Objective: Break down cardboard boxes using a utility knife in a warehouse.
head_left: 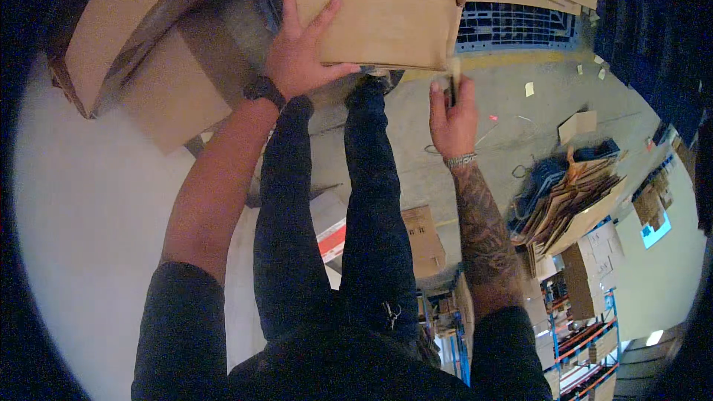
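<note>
A brown cardboard box (379, 11) is in front of me at the top of the head view, reaching out of the frame. My left hand (297, 56) lies spread against its left side, thumb stretched along the near edge and fingers apart. Just off the box's near right corner, my right hand (454, 115) is closed around a small dark hand tool (451, 95). The tool's pale end is blurred, so its exact kind does not show. I cannot make out whether that end touches the cardboard.
Blue plastic pallets (516, 28) lie beneath and beside the box. More opened cardboard (122, 37) stands at the left. Paper scraps (529, 89) dot the concrete floor to the right. Behind on the right are a stack of flattened cardboard (575, 204) and storage racking (587, 349).
</note>
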The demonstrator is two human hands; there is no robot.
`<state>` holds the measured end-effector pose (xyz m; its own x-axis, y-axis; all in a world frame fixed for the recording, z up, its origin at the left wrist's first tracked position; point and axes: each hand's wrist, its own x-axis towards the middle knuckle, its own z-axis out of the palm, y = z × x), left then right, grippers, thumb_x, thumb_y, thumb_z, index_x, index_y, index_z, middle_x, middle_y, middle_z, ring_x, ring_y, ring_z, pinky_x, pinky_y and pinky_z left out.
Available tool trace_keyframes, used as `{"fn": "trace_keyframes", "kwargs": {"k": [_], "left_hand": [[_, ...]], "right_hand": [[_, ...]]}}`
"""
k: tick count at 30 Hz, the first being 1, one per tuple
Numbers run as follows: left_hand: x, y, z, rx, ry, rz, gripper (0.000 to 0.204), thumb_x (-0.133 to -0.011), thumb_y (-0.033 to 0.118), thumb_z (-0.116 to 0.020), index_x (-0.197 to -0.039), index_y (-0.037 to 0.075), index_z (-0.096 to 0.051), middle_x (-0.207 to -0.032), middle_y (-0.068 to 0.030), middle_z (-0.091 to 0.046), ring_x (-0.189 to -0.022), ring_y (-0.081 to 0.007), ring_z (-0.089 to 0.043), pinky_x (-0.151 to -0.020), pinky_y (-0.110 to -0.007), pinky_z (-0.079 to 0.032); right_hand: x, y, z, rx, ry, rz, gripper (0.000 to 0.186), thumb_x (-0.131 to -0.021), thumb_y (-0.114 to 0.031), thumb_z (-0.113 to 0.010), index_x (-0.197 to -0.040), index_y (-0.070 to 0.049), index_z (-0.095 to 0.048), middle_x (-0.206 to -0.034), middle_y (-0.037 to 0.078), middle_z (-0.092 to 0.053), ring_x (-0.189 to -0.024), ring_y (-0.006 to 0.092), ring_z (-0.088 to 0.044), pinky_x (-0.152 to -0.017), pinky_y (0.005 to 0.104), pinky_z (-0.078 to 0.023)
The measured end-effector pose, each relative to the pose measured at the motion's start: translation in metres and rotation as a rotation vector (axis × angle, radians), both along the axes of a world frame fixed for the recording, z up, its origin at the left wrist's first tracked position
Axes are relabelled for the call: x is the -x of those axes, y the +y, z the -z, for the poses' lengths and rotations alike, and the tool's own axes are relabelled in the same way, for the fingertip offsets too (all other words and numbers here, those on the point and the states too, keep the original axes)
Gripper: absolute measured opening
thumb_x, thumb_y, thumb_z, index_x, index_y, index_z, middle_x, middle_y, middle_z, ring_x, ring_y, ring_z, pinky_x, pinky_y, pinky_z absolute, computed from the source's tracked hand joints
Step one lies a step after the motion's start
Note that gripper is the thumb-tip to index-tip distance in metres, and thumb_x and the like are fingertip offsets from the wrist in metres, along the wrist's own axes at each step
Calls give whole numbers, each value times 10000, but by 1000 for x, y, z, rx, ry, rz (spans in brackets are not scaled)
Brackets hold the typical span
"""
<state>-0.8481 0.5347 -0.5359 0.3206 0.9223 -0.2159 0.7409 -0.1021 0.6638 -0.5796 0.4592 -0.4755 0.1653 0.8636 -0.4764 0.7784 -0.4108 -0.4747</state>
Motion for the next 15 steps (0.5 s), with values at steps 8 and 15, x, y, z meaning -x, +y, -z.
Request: {"fn": "trace_keyframes", "kwargs": {"k": [8, 15], "left_hand": [[10, -62, 21, -153, 312, 47, 1002, -589, 440, -856, -1459, 244, -398, -1513, -303, -167, -1398, -466, -185, -1109, -611, -156], [-12, -36, 7, -313, 81, -235, 844, -585, 348, -867, -1340, 180, -529, -1477, -207, -328, -1351, -420, -315, -1092, -543, -301]], "right_hand": [[16, 40, 56, -173, 374, 354, 553, -812, -358, -777, -1093, 22, -489, -972, 143, -637, -834, 164, -610, -715, 309, -497], [24, 41, 22, -67, 287, 380, 484, -810, -367, -772, -1034, 5, -557, -939, 106, -667, -851, 170, -616, -752, 316, -500]]}}
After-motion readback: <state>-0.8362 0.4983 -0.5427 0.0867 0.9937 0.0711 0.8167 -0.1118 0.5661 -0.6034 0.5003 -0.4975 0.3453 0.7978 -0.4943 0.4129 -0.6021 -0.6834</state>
